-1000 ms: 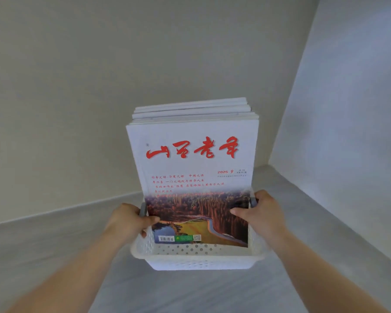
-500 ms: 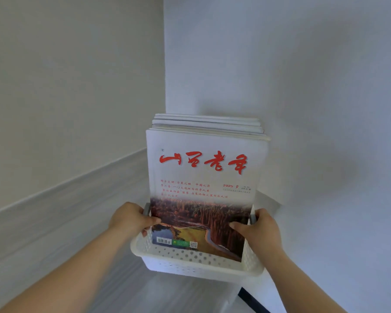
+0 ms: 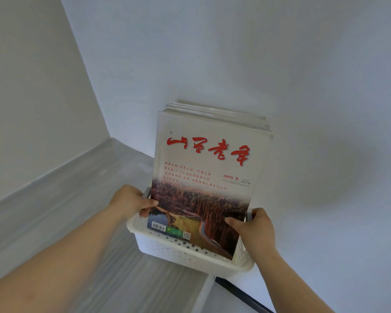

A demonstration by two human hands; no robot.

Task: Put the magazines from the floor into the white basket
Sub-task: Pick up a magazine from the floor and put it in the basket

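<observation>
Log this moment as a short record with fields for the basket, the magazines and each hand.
basket: white basket, perforated walls, held up near a wall corner
magazines: magazines standing upright inside, front cover with red title
left hand: left hand gripping the basket's left side, thumb on the cover
right hand: right hand gripping the right side, thumb on the cover

basket (image 3: 181, 251): white plastic, perforated, matt, in my grip
magazines (image 3: 203, 177): paper, front cover faintly glossy
wall (image 3: 280, 64): smooth, matt
</observation>
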